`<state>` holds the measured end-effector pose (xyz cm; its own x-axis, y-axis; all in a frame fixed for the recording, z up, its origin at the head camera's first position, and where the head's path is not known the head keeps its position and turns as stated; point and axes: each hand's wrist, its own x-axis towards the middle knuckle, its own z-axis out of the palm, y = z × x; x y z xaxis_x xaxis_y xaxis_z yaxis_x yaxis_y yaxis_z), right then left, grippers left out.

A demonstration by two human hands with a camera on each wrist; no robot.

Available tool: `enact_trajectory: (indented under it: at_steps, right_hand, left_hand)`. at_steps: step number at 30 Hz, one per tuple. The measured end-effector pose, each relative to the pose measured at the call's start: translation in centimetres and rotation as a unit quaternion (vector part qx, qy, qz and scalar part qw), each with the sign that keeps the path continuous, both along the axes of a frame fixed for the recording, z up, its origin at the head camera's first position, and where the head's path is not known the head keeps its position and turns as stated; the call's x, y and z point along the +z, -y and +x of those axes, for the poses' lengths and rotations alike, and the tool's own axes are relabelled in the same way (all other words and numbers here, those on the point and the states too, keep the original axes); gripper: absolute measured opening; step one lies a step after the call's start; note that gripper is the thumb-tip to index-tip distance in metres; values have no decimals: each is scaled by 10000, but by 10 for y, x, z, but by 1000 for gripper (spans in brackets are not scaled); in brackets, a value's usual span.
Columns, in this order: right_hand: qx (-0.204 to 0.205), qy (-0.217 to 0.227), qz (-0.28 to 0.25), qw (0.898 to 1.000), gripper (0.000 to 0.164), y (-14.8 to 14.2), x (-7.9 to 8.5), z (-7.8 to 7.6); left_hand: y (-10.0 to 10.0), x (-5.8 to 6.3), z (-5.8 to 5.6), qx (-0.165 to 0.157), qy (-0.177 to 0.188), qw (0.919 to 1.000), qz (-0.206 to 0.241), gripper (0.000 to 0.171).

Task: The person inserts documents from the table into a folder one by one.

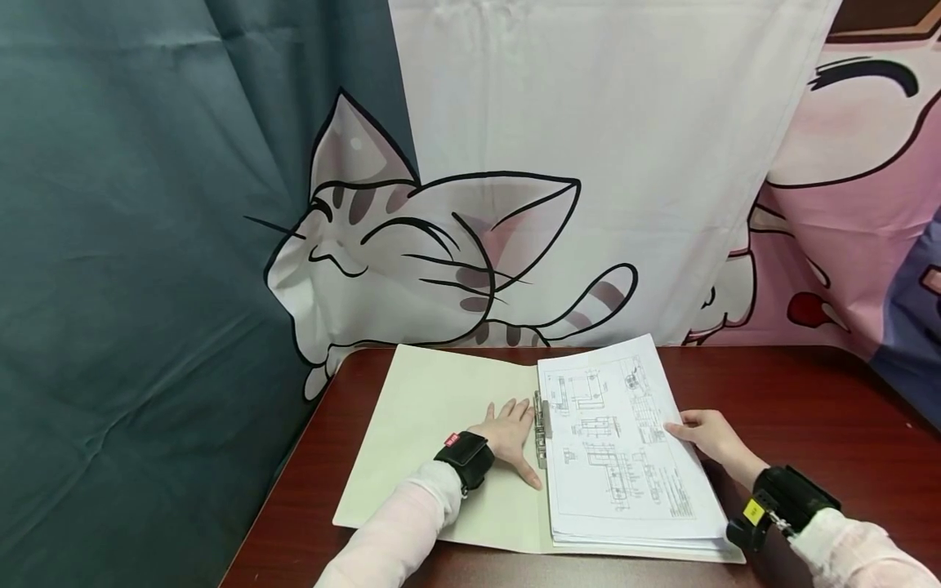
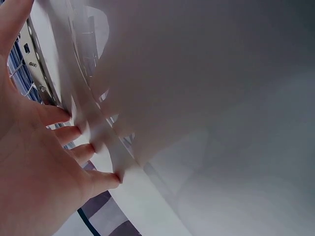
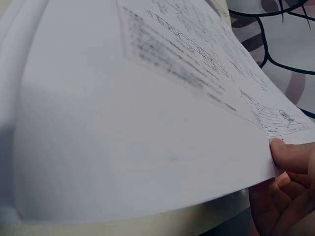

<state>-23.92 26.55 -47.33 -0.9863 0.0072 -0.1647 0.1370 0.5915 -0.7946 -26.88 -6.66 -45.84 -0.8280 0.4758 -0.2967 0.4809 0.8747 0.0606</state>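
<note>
An open cream folder (image 1: 434,408) lies on the table, with a metal clip (image 1: 540,429) along its fold. Technical drawings cover the top sheet of a paper stack (image 1: 617,506) on the folder's right half. My left hand (image 1: 509,437) rests on the bare left cover, fingers spread straight, fingertips close to the clip. At the stack's right edge my right hand (image 1: 709,434) pinches paper between thumb and fingers. In the right wrist view the thumb lies over the sheet (image 3: 147,147) and the fingers beneath it, with that edge lifted. How many sheets are pinched I cannot tell.
The dark red-brown table (image 1: 794,392) extends to both sides of the folder. Behind its far edge hangs a curtain (image 1: 625,122) printed with a cartoon cat. Each wrist wears a black strapped device, the left wristband (image 1: 466,460) and the right wristband (image 1: 787,498).
</note>
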Motion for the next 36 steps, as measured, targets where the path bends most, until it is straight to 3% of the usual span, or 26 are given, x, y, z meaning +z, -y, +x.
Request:
enact_trajectory:
  at_steps: [14,25,29,36]
  right_hand:
    - [114,-232,336,9991,35,2,2,-1]
    - [177,-545,1140,9918,46,8,4,1]
    - [214,-696,1342,9883,59,12,5,1]
    - [285,-664,1563,9851,70,17,6,3]
  left_hand:
    - [0,1,-2,46,23,10000,-15,123]
    - [1,1,0,64,-14,9999,-101,123]
    - [0,1,-1,55,-36,9999,-155,124]
    - [0,1,-1,43,-83,9998,-156,123]
